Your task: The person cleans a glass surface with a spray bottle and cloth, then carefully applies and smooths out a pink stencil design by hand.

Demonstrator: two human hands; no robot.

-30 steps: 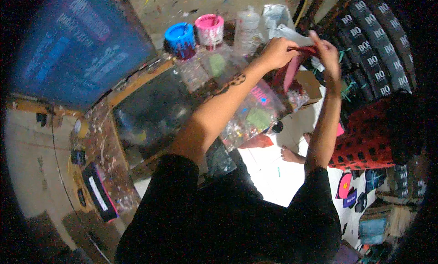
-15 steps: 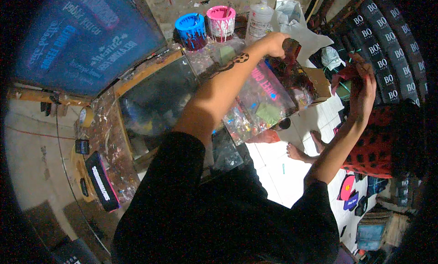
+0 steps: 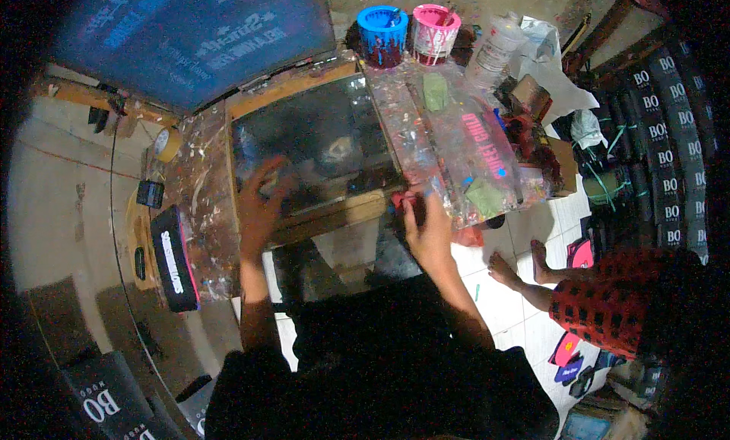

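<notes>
Over the left side of a dark, smooth panel (image 3: 315,147) hovers my left hand (image 3: 266,193), its fingers smeared by motion. My right hand (image 3: 430,227) is at the panel's near right corner, closed on a small red rag (image 3: 402,202). A wooden strip (image 3: 334,219) runs along the panel's near edge. Behind the panel a blue mesh screen (image 3: 205,41) with mirrored pale lettering stands raised. Right of the panel lies a clear plastic sheet (image 3: 456,136) with pink print, a green pad (image 3: 436,92) and another green pad (image 3: 481,198).
Blue (image 3: 382,37) and pink (image 3: 436,36) paint pails stand at the back beside a translucent bottle (image 3: 496,51). A tape roll (image 3: 163,145) and a black printed strip (image 3: 175,261) sit at left. Another person's bare foot (image 3: 502,269) shows at right, near stacked black boxes (image 3: 669,159).
Both my hands have come back from the bench's right side to the dark panel. The reddish rag in my right hand has moved left with it. The view has shifted too.
</notes>
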